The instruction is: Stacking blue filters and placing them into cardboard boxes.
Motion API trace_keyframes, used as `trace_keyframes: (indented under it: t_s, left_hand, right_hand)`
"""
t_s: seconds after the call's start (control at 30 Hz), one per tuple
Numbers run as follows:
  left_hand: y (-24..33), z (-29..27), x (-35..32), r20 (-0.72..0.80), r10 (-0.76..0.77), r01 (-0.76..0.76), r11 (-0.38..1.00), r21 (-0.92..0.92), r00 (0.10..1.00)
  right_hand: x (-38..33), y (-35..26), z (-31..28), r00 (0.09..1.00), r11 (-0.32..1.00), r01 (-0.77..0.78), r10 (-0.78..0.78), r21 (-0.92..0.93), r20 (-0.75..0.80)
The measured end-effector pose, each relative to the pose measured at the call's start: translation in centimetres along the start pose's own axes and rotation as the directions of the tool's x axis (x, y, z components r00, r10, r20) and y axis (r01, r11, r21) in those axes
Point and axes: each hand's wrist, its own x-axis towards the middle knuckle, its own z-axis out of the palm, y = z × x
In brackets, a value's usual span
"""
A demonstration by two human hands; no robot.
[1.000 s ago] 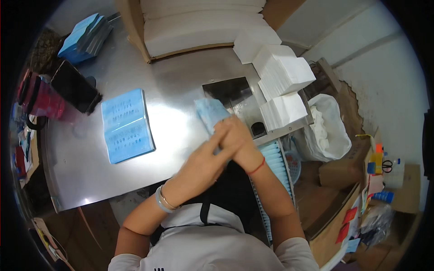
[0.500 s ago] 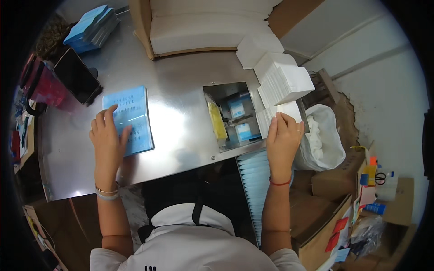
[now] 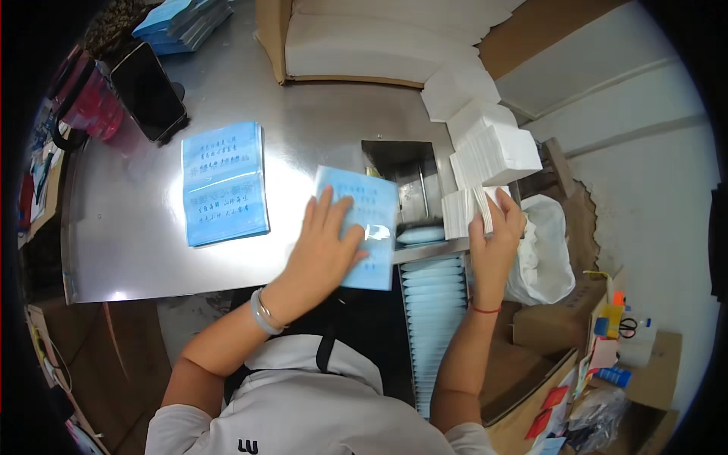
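My left hand point(image 3: 320, 246) has a blue printed plastic sleeve point(image 3: 371, 262), its fingers lying across the sleeve's face. The sleeve overlaps the table's front edge and the left part of a rectangular opening point(image 3: 425, 178) in the metal top. Left of it lies a stack of the same blue sleeves point(image 3: 225, 186). My right hand point(image 3: 497, 239) is closed on a small bundle of white folded napkins point(image 3: 481, 206), thumb on one side and fingers on the other. The bundle is at the near end of a row of white napkins point(image 3: 497, 148).
Below the table edge hangs a column of light-blue packs point(image 3: 432, 318). A white-lined bin point(image 3: 546, 250) stands at right. A carton of white napkins point(image 3: 356, 57) is at the back. A phone point(image 3: 149, 95), a pink jug point(image 3: 91, 110) and more blue sleeves point(image 3: 182, 26) sit at left.
My left hand has moved right from the blue stack, bringing one sleeve to the opening. My right hand now grips a napkin bundle at the row's end. The whole view has shifted slightly.
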Motion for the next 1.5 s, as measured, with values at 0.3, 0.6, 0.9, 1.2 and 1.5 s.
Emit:
trace_keyframes:
  t_s: [0.3, 0.6, 0.9, 1.2, 1.5]
  left_hand:
    - [-2.3, -2.8, -1.9, 0.109, -0.048, 0.044, 0.998, 0.043, 0.993]
    - [-0.5, -1.7, -2.6, -0.015, -0.059, 0.059, 0.998, 0.023, 0.998]
    - [-0.2, -1.5, -3.1, 0.015, -0.116, 0.116, 0.993, 0.009, 0.993]
    - [-0.2, -1.9, -3.2, -0.014, -0.113, 0.113, 0.994, 0.010, 0.993]
    - [-0.5, -1.5, -3.3, -0.009, -0.120, 0.120, 0.993, -0.022, 0.993]
  right_hand:
    - [-5.7, -11.1, 2.1, 0.737, 0.769, 0.535, -0.628, 0.351, 0.251]
    - [-2.7, -11.4, 7.2, 0.862, 0.929, 0.298, -0.360, 0.219, 0.357]
    - [-2.3, -4.4, 0.8, 0.954, 0.999, 0.010, 0.002, 0.037, -0.299]
    - [-2.9, -2.3, 2.1, 0.985, 0.979, -0.092, 0.062, -0.183, -0.163]
    - [-2.8, -2.5, 1.7, 0.985, 0.983, -0.105, 0.082, -0.151, -0.150]
